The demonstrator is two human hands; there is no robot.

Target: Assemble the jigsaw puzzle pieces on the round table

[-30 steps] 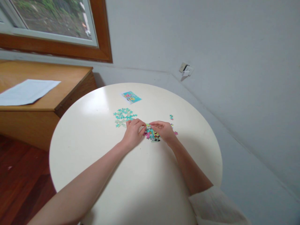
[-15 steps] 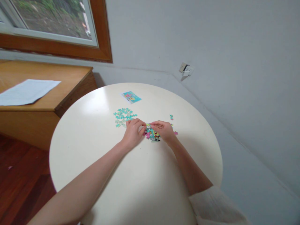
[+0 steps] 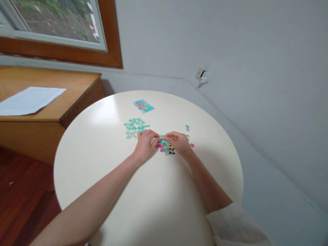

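Observation:
A partly joined jigsaw puzzle (image 3: 166,147), with pink, teal and yellow cartoon figures, lies on the table between my hands. My left hand (image 3: 146,145) is closed in a pinch at its upper left edge. From the other side, my right hand (image 3: 177,140) pinches with thumb and fingers together. A small puzzle piece (image 3: 162,136) shows between both sets of fingertips, partly covered by them. Loose teal and pale green puzzle pieces (image 3: 134,126) lie spread beyond my left hand. More loose pieces, among them a pink one (image 3: 192,145), peek out right of my right hand.
The round white table (image 3: 102,171) carries a small picture card (image 3: 144,106) at the back and a few pieces (image 3: 187,128) at the right. A wooden cabinet (image 3: 77,92) with paper sheets (image 3: 30,99) stands left. A socket with a plug (image 3: 204,76) is on the wall.
The piece between my fingertips has tilted or turned slightly; its yellow and white face now shows less. Both hands stay almost in place.

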